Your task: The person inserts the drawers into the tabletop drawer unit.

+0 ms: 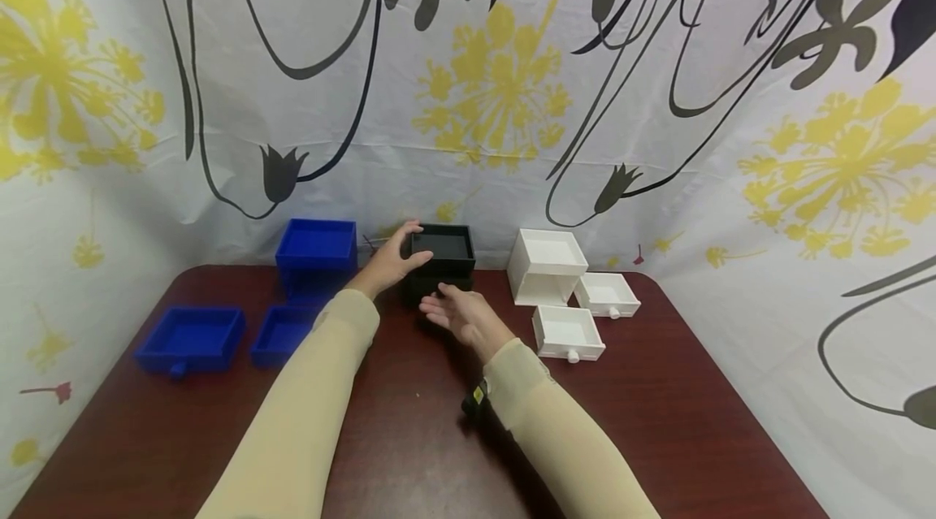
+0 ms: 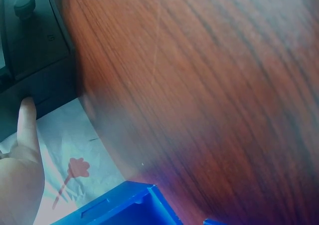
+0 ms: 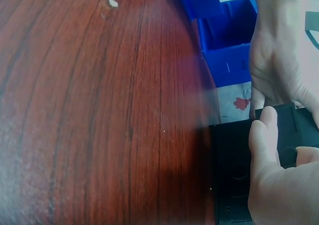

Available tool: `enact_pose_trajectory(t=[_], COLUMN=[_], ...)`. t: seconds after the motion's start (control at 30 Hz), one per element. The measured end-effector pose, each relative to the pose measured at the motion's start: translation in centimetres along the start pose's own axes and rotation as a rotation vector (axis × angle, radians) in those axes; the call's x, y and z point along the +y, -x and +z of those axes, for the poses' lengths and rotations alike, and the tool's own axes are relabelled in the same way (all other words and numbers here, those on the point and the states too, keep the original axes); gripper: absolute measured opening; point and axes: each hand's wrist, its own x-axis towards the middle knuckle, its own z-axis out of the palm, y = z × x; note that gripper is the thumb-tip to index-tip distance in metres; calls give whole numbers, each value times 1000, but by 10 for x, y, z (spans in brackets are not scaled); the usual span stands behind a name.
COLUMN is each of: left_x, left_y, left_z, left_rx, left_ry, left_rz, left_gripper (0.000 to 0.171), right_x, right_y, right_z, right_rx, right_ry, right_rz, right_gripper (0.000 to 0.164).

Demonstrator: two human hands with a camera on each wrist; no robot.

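My left hand (image 1: 391,263) touches the left side of one black drawer box (image 1: 444,241). The box stands upright, far in the middle, its top recessed inside a rim; its front bears a round knob (image 2: 24,6). My right hand (image 1: 468,316) is near this front.

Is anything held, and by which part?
Cannot tell: the left hand touches the black rectangular box at its side; the right hand is by its round knob.
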Motion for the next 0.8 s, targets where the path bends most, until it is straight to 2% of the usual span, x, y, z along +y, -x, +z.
enact_pose_trajectory(t=[0.3, 0.33, 0.47, 0.6, 0.8], left_x=[-1, 4, 5, -2, -2], left_y=[-1, 2, 2, 0, 0], left_z=[0, -2, -2, -1, -1], left_rx=[-11, -20, -28, -7, 4], left_ry=[24, 28, 41, 22, 3], left_rz=[-3, -6, -11, -5, -5], left_gripper=[67, 67, 70, 70, 69], right_x=[0, -1, -1, -3, -3], right_y=[-2, -2, -3, -3, -5], right_z=[0, 0, 0, 1, 1], right_rx=[3, 4, -1, -3, 2], right_ry=[-1, 2, 9, 3, -4], right_rz=[2, 3, 0, 1, 6], right_gripper=[40, 39, 40, 47, 47])
